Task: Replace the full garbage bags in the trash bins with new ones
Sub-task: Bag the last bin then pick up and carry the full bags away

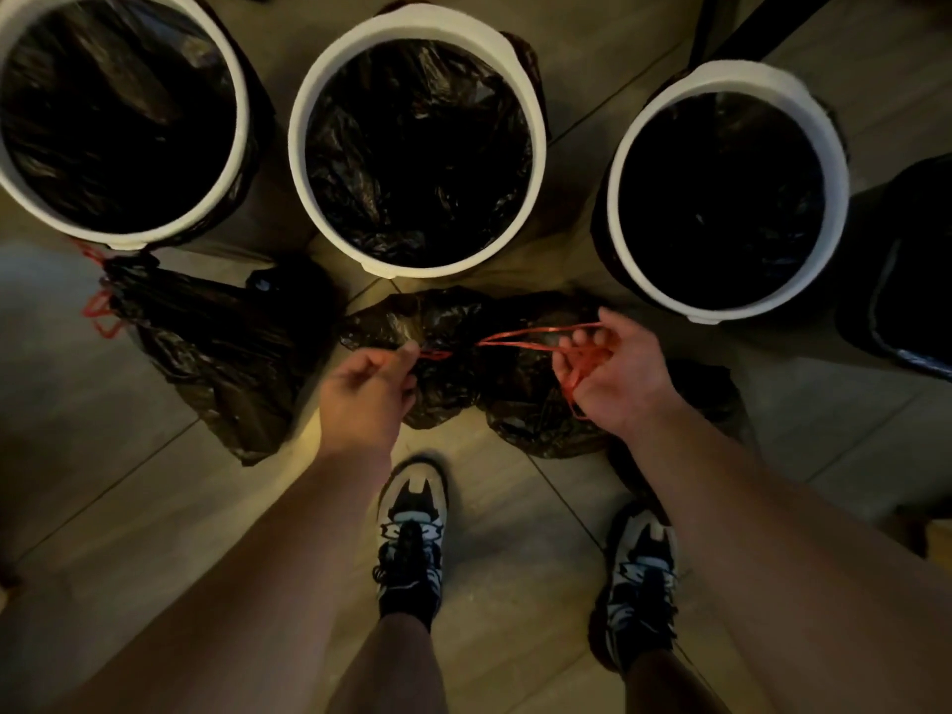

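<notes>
Floor-level garbage bag [463, 363] between hands.

Both forearms are bare right up to the frame edge, no sleeves, no watch, no rings showing on the left hand [368, 399] or the right hand [613, 376]. Legs bare too, down to short black socks [407, 613]. On the feet, chunky black-and-white lace-up sneakers [410, 533] with pale grey toe caps, black laces and jagged white side patterns on dark panels.

Indoor tiled floor [154, 507] with three lined bins [417, 23]; room type unclear.
</notes>
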Available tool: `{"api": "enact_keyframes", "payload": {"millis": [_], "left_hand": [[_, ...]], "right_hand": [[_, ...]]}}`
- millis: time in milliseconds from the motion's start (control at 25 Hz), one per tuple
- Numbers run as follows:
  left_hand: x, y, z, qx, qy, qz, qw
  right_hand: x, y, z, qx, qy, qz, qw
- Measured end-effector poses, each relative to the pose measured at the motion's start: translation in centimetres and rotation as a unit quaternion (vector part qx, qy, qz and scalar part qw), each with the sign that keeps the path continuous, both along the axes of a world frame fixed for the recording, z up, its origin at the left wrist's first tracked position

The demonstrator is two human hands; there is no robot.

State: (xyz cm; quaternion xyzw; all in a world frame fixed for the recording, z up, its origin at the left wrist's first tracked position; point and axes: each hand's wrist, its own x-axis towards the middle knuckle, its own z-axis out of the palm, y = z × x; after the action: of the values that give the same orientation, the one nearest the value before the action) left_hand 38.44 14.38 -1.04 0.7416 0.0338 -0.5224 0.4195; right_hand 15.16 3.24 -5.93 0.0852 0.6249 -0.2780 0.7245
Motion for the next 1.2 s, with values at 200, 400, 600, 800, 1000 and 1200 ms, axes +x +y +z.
{"api": "enact_keyframes", "payload": {"millis": [200,400,600,800,1000,1200], "left_hand": [[-0.4,-0.9,2.8,-0.014,0.059,0.1,0.993],[0.4,0.6,6.3,-0.021,0.08,0.077,0.994],[0.7,2.6,10.1,-0.047,0.087,0.008,0.995],[-2.5,2.6,12.2,-0.059,0.087,-0.074,0.992],[-6.2,2.0,13.0,-0.027,0.142,-0.208,0.967],[-7.5,2.1,12.6,-0.01,0.139,-0.29,0.947]], "right_hand": [[-1.3,1.7,5.6,-0.004,0.029,0.074,0.997],[-1.1,5.0,10.2,-0.022,0.109,0.09,0.99],[-0.9,7.7,14.2,-0.087,0.141,0.099,0.981],[0.9,8.6,16.4,-0.08,0.088,0.131,0.984],[2.2,9.1,17.6,-0.067,0.02,0.182,0.981],[2.3,9.5,17.7,-0.132,0.011,0.24,0.962]]}}
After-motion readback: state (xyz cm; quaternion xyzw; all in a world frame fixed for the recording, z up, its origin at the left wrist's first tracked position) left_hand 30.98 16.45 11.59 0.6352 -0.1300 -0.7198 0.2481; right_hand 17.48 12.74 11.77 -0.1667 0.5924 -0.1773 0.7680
